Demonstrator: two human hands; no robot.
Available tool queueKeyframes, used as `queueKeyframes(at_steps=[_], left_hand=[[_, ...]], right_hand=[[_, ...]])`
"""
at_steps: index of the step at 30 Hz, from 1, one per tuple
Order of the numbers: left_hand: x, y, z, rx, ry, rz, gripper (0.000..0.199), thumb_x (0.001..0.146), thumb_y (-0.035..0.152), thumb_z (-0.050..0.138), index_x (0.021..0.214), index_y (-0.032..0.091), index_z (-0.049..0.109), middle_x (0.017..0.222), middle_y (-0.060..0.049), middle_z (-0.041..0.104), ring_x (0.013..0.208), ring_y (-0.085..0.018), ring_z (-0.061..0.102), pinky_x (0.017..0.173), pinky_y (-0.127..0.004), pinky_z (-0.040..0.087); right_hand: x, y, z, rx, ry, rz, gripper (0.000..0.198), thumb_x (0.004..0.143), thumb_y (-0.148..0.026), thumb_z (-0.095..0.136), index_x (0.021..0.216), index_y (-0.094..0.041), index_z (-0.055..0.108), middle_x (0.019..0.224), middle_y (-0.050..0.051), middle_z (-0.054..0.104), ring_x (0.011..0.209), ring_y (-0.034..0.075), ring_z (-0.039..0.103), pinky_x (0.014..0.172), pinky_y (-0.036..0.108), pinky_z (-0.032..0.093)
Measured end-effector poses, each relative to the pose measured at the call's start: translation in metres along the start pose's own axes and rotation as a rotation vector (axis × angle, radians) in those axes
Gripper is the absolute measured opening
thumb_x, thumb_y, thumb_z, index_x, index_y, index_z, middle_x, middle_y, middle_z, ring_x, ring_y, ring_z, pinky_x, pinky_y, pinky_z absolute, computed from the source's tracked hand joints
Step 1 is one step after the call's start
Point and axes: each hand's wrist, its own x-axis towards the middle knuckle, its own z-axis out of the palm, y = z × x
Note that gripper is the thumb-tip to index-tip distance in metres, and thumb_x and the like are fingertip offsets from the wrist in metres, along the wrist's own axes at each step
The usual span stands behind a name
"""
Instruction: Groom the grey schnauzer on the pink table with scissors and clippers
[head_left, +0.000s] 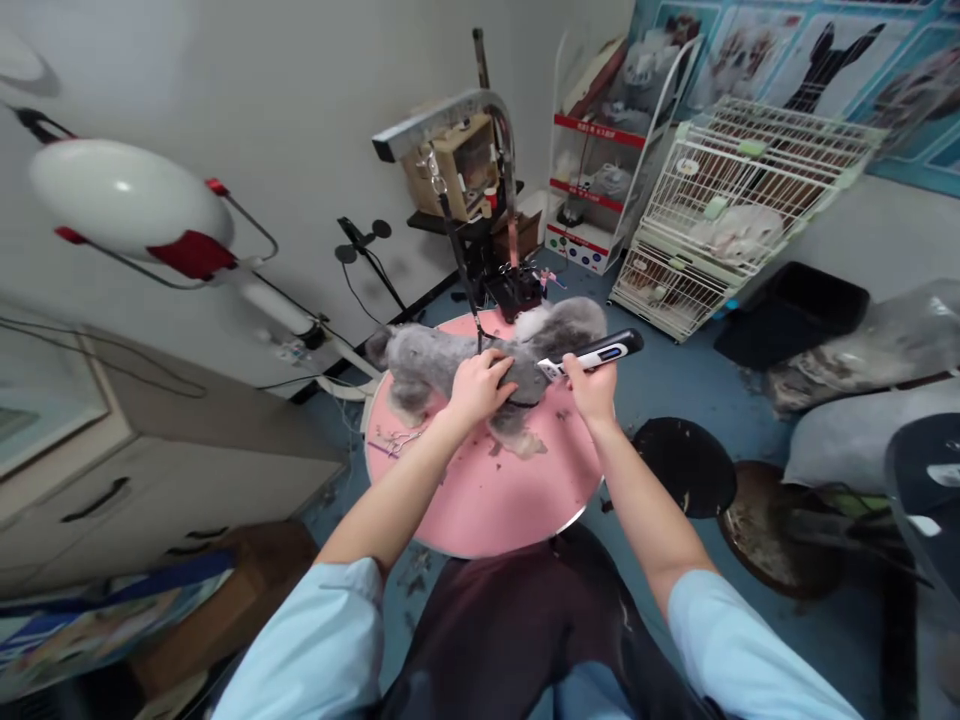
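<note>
A grey dog with a close-clipped coat stands on a round pink grooming table, its rear to the left and its fluffy head to the right. My left hand lies on its shoulder, fingers spread over the coat and holding nothing. In my right hand is a white and black hair clipper, its blade end against or very close to the dog's neck. A black grooming loop runs from the overhead metal arm down to the dog. Scissors lie at the table's left side.
Fur tufts are scattered over the table. On the left hangs a white and red dryer above a cabinet. White wire cages and a rack stand behind. A black round stool is at the right.
</note>
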Motion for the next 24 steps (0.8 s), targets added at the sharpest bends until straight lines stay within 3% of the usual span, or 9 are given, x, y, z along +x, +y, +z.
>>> queueKeyframes(at_steps=[3, 9, 12, 15, 16, 20, 22, 24], left_hand=[[-0.002, -0.003, 0.0, -0.01, 0.007, 0.013, 0.047, 0.093, 0.032, 0.071, 0.137, 0.017, 0.074, 0.14, -0.017, 0.068, 0.123, -0.035, 0.068, 0.103, -0.048, 0.053], [-0.001, -0.003, -0.006, -0.013, 0.025, 0.01, 0.048, 0.091, 0.032, 0.068, 0.136, 0.016, 0.074, 0.136, -0.017, 0.069, 0.12, -0.035, 0.068, 0.101, -0.048, 0.053], [0.007, 0.012, -0.009, -0.021, 0.098, 0.018, 0.041, 0.099, 0.031, 0.054, 0.132, 0.018, 0.076, 0.137, -0.016, 0.07, 0.121, -0.034, 0.067, 0.104, -0.049, 0.05], [0.018, 0.026, -0.005, -0.017, 0.071, 0.042, 0.041, 0.102, 0.034, 0.054, 0.133, 0.017, 0.075, 0.139, -0.017, 0.069, 0.127, -0.035, 0.063, 0.109, -0.05, 0.047], [0.021, 0.029, -0.003, -0.006, 0.042, 0.046, 0.044, 0.101, 0.037, 0.058, 0.135, 0.015, 0.073, 0.139, -0.018, 0.069, 0.128, -0.036, 0.061, 0.11, -0.05, 0.046], [0.028, 0.023, 0.003, 0.024, -0.012, 0.053, 0.053, 0.094, 0.043, 0.071, 0.139, 0.016, 0.071, 0.141, -0.017, 0.068, 0.131, -0.038, 0.058, 0.114, -0.05, 0.045], [0.029, 0.018, 0.003, 0.016, -0.016, 0.059, 0.05, 0.093, 0.042, 0.072, 0.137, 0.017, 0.073, 0.141, -0.016, 0.069, 0.13, -0.037, 0.059, 0.115, -0.05, 0.045], [0.03, 0.014, 0.002, 0.005, -0.017, 0.062, 0.048, 0.093, 0.042, 0.072, 0.134, 0.018, 0.074, 0.14, -0.015, 0.07, 0.129, -0.037, 0.06, 0.116, -0.05, 0.045]], right_hand=[[-0.001, -0.001, 0.004, 0.003, 0.007, 0.001, 0.041, 0.08, -0.061, 0.077, 0.085, -0.024, 0.06, 0.072, 0.004, 0.069, 0.076, 0.026, 0.071, 0.069, 0.037, 0.06], [-0.014, 0.0, 0.004, 0.124, -0.158, 0.059, 0.044, 0.077, -0.063, 0.079, 0.087, -0.023, 0.066, 0.063, -0.001, 0.064, 0.056, 0.018, 0.06, 0.057, 0.033, 0.054], [-0.022, 0.005, -0.008, 0.197, -0.252, 0.092, 0.044, 0.076, -0.06, 0.08, 0.094, -0.022, 0.069, 0.07, -0.001, 0.068, 0.054, 0.015, 0.059, 0.056, 0.031, 0.053], [-0.029, 0.017, -0.023, 0.205, -0.378, 0.101, 0.041, 0.072, -0.053, 0.084, 0.095, -0.022, 0.07, 0.082, 0.002, 0.075, 0.055, 0.014, 0.058, 0.054, 0.03, 0.051], [-0.029, 0.022, -0.027, 0.221, -0.321, 0.102, 0.041, 0.072, -0.053, 0.083, 0.095, -0.022, 0.068, 0.085, 0.003, 0.076, 0.054, 0.013, 0.057, 0.052, 0.029, 0.049], [-0.019, 0.038, -0.033, 0.283, 0.12, 0.077, 0.044, 0.077, -0.058, 0.076, 0.102, -0.027, 0.056, 0.096, 0.001, 0.077, 0.051, 0.01, 0.053, 0.052, 0.027, 0.047], [-0.015, 0.044, -0.031, 0.261, 0.119, 0.065, 0.047, 0.074, -0.055, 0.078, 0.102, -0.027, 0.054, 0.1, 0.002, 0.078, 0.056, 0.011, 0.057, 0.057, 0.028, 0.051], [-0.017, 0.048, -0.027, 0.246, 0.013, 0.069, 0.045, 0.073, -0.051, 0.081, 0.1, -0.026, 0.055, 0.101, 0.004, 0.079, 0.065, 0.015, 0.064, 0.065, 0.031, 0.056]])
